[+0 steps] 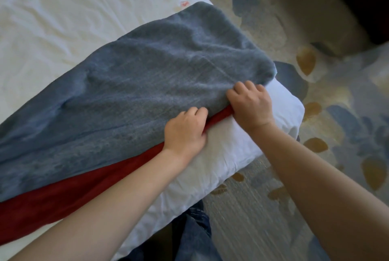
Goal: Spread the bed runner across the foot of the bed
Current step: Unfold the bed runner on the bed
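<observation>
Bed runner (147, 83): grey-blue over red, lying rumpled along foot of bed (242, 144), end stopping short of corner. Near edge gripped by left hand (185, 132) and right hand (250, 107), fingers curled into fabric. Probably for pulling flat and lining up with mattress edge.

The left forearm (94, 208) and right forearm (326, 187) are bare and reach forward, palms down. The left grip (185, 132) curls its fingers over the near edge of the bed runner (147, 75). The right grip (250, 104) clutches that edge just beside it, nearer the runner's end, knuckles up.
</observation>
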Motion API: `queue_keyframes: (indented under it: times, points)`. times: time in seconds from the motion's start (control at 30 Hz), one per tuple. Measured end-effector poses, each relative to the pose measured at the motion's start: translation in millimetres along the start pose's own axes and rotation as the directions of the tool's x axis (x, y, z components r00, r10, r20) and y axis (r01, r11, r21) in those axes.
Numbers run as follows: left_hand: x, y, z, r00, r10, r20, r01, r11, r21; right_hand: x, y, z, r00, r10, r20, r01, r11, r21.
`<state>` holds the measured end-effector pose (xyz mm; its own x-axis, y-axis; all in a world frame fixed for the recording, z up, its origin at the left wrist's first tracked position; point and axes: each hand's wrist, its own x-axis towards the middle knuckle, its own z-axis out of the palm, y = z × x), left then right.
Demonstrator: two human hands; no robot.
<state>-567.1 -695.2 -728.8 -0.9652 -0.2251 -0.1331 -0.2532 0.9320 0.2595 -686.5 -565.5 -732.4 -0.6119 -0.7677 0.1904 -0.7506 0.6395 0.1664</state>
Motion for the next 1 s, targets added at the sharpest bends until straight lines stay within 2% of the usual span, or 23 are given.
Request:
queue_keyframes:
  times: [0.13,0.2,0.23,0.33,0.37,0.43,0.5,0.57,0.7,0.8,0.9,1.0]
  points:
    - [2.9,-1.2,-3.1,0.998,0.056,0.000,-0.056,0.994,-0.095,-6.4,40.1,-0.9,0.999,-0.004,-0.033,0.003,1.000,-0.012]
    - [1.4,-0.4,-2.8,0.993,0.119,0.013,-0.116,0.983,-0.142,-11.4,60.0,-0.6,0.999,0.013,0.037,-0.012,1.000,-0.023]
    - [-0.2,-0.1,-1.9,0.988,0.153,0.024,-0.148,0.976,-0.158,-15.2,71.0,0.6,0.992,0.078,0.100,-0.076,0.997,-0.031]
    - [-4.1,0.5,1.3,0.977,0.205,0.062,-0.190,0.964,-0.185,-35.4,103.2,4.8,0.880,0.353,0.316,-0.353,0.934,-0.061]
    - [-3.0,0.2,1.4,0.975,0.207,0.081,-0.189,0.964,-0.189,-43.9,108.5,5.7,0.845,0.398,0.359,-0.408,0.911,-0.049]
    - [2.9,-1.6,-0.1,0.977,0.188,0.104,-0.165,0.967,-0.193,-54.8,105.8,6.0,0.814,0.397,0.425,-0.431,0.902,-0.016]
    - [10.4,-4.9,-3.9,0.982,0.167,0.089,-0.150,0.973,-0.174,-54.1,91.5,5.0,0.831,0.342,0.438,-0.390,0.920,0.022]
    - [17.9,-8.9,-9.3,0.985,0.159,0.060,-0.149,0.978,-0.143,-42.1,75.1,0.7,0.881,0.281,0.381,-0.334,0.939,0.080]
    - [36.4,-25.1,-23.5,0.989,0.143,-0.033,-0.145,0.984,-0.103,1.0,39.1,-9.1,0.956,0.075,0.283,-0.129,0.976,0.177]
    - [46.3,-44.9,-31.5,0.989,0.124,-0.085,-0.130,0.989,-0.066,32.9,5.1,-6.5,0.965,-0.059,0.257,-0.007,0.969,0.248]
    - [55.0,-70.3,-35.1,0.986,0.124,-0.110,-0.128,0.991,-0.032,48.3,-21.0,3.6,0.949,-0.168,0.267,0.103,0.965,0.243]
    - [60.3,-98.1,-36.5,0.993,0.094,-0.079,-0.096,0.995,-0.026,54.0,-29.4,10.1,0.948,-0.149,0.281,0.091,0.974,0.208]
